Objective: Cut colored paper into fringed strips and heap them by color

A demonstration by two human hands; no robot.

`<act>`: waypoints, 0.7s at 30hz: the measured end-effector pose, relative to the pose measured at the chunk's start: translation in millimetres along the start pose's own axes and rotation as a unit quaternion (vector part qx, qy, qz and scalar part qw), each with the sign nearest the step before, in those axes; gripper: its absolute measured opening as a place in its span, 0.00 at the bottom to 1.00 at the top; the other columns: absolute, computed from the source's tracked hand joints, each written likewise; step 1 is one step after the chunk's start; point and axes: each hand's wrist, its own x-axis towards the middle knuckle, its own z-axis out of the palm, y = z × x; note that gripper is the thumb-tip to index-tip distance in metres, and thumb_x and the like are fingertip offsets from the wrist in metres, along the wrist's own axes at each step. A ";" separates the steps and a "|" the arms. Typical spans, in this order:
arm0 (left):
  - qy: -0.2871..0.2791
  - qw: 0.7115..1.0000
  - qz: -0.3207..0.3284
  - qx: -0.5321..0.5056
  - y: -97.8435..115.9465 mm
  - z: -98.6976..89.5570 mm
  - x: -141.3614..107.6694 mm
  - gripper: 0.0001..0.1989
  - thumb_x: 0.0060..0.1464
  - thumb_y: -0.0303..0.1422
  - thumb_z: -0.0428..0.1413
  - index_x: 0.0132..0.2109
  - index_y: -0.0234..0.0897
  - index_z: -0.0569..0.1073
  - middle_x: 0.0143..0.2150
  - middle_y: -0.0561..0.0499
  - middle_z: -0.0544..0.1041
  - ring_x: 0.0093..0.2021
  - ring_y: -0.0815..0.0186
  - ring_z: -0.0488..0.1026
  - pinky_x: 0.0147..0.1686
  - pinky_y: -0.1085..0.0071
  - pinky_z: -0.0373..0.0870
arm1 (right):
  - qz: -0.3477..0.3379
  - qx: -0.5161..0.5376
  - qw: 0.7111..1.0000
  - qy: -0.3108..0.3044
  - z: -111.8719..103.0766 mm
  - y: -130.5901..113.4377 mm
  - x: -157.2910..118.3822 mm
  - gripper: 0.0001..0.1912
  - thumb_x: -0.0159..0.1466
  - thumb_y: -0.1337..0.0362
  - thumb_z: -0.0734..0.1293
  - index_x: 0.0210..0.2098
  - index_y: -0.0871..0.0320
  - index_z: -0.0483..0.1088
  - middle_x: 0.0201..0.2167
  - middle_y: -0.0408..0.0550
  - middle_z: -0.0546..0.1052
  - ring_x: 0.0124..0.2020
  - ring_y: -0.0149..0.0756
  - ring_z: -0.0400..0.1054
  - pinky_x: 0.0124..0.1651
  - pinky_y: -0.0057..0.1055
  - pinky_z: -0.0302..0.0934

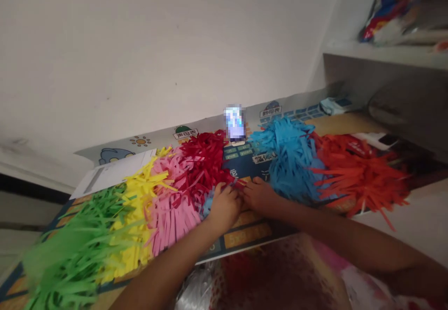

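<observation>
Near the table's front edge, my left hand point(226, 206) and my right hand point(261, 195) meet with their fingers pinched together. A thin red paper strip point(239, 182) shows at the fingertips; the rest of what they grip is hidden. Behind my left hand lies a dark red bundle of paper fringe point(205, 158), with pink fringe point(175, 221) beside it. A few light blue strips point(207, 203) peek out by my left wrist. Blue paper fringe point(289, 160) lies beyond my right hand, with orange-red fringe point(362, 174) above my right forearm.
Yellow fringe point(131, 240) and green fringe point(75, 254) spread over the left of the table. A lit phone point(234, 124) stands against the wall at the back. White paper point(112, 174) lies at the back left. A shelf point(385, 51) juts out at the right.
</observation>
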 end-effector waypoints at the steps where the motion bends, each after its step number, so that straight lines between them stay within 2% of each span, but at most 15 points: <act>1: 0.013 1.000 -0.009 0.002 1.2 1.3 1.1 0.08 0.55 0.26 0.55 0.28 0.37 0.74 0.28 0.51 0.74 0.36 0.63 0.66 0.52 0.54 0.54 | 0.010 -0.011 1.000 0.005 -1.2 -0.4 0.4 0.11 0.67 0.70 0.61 0.32 0.60 0.73 0.30 0.47 0.75 0.36 0.38 0.63 0.40 0.39 0.49; 3: 0.048 0.998 -0.032 -0.007 3.1 0.6 2.1 0.08 0.55 0.25 0.55 0.29 0.37 0.74 0.27 0.51 0.74 0.34 0.63 0.67 0.50 0.55 0.55 | 0.028 -0.029 0.999 0.017 -5.9 -2.4 0.4 0.12 0.67 0.70 0.61 0.29 0.60 0.72 0.29 0.48 0.75 0.35 0.38 0.64 0.39 0.39 0.49; 6: 0.105 0.992 -0.069 -0.028 6.4 -10.4 1.6 0.07 0.56 0.27 0.54 0.33 0.38 0.76 0.28 0.50 0.77 0.34 0.64 0.69 0.48 0.57 0.56 | 0.082 -0.028 0.994 0.073 -18.6 -10.0 -1.4 0.12 0.66 0.69 0.62 0.27 0.58 0.71 0.27 0.47 0.74 0.32 0.36 0.65 0.40 0.38 0.50; 9: 0.189 0.973 -0.115 -0.064 15.7 -26.9 2.8 0.08 0.59 0.29 0.53 0.38 0.40 0.77 0.33 0.50 0.80 0.35 0.64 0.73 0.46 0.59 0.58 | 0.141 -0.017 0.979 0.145 -34.4 -23.8 -2.9 0.11 0.68 0.68 0.60 0.32 0.58 0.72 0.30 0.47 0.76 0.34 0.35 0.67 0.40 0.37 0.53; 11: 0.267 0.942 -0.167 -0.117 27.1 -36.5 5.9 0.08 0.60 0.29 0.53 0.39 0.39 0.78 0.35 0.50 0.81 0.36 0.65 0.74 0.45 0.61 0.60 | 0.170 0.012 0.957 0.233 -42.4 -35.4 -3.3 0.10 0.69 0.67 0.60 0.38 0.59 0.73 0.34 0.48 0.77 0.36 0.36 0.68 0.41 0.36 0.56; 14: 0.347 0.868 -0.264 -0.235 48.0 -46.7 12.3 0.09 0.60 0.30 0.53 0.38 0.38 0.79 0.35 0.49 0.82 0.37 0.65 0.76 0.42 0.66 0.67 | 0.193 0.067 0.912 0.357 -47.4 -51.2 -4.4 0.11 0.68 0.68 0.60 0.46 0.59 0.72 0.39 0.51 0.76 0.41 0.37 0.69 0.43 0.35 0.62; 17: 0.358 0.805 -0.314 -0.353 63.6 -53.8 16.6 0.10 0.58 0.29 0.53 0.40 0.38 0.80 0.38 0.48 0.82 0.39 0.66 0.77 0.41 0.70 0.72 | 0.185 0.093 0.902 0.379 -49.1 -59.9 -7.5 0.16 0.68 0.69 0.59 0.53 0.57 0.70 0.43 0.53 0.75 0.44 0.39 0.69 0.44 0.37 0.65; 21: 0.336 0.761 -0.300 -0.467 67.4 -60.9 17.4 0.11 0.56 0.30 0.54 0.42 0.39 0.81 0.41 0.48 0.82 0.41 0.65 0.78 0.43 0.70 0.74 | 0.180 0.137 0.901 0.370 -59.2 -59.1 -13.6 0.19 0.67 0.69 0.59 0.56 0.54 0.68 0.45 0.53 0.73 0.45 0.40 0.67 0.45 0.39 0.65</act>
